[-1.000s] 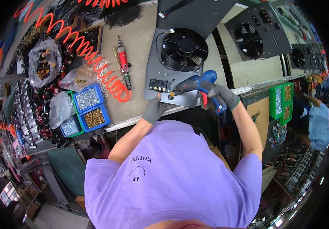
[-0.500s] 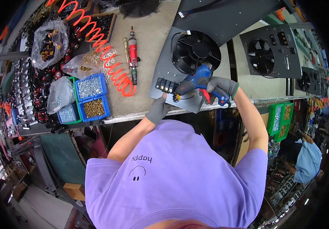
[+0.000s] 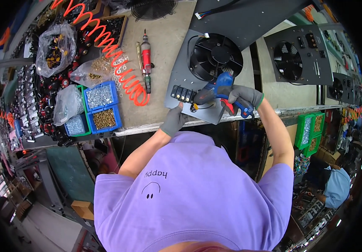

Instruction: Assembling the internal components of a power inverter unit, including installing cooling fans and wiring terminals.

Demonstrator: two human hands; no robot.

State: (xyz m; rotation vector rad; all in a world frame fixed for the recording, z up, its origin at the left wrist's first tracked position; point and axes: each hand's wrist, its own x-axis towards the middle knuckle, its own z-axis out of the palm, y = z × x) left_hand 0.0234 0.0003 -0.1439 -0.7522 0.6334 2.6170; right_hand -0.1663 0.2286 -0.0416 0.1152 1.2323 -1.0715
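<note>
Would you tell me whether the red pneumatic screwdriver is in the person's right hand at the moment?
No, the red screwdriver lies on the bench; the right hand grips a blue power driver.

We are looking at an orange coiled air hose (image 3: 118, 63) snaking across the workbench (image 3: 168, 46), with a red pneumatic screwdriver (image 3: 146, 61) lying just beside its lower loops. Left of the hose, blue bins (image 3: 101, 105) are sitting side by side, one holding silver screws, another brass-coloured ones. Clear plastic bags (image 3: 55, 46) of small parts are lying further left. Beyond the bench's right side, we are seeing another dark fan panel (image 3: 298, 56) resting flat, and green bins (image 3: 309, 132) of hardware are hanging below the bench edge.
</note>
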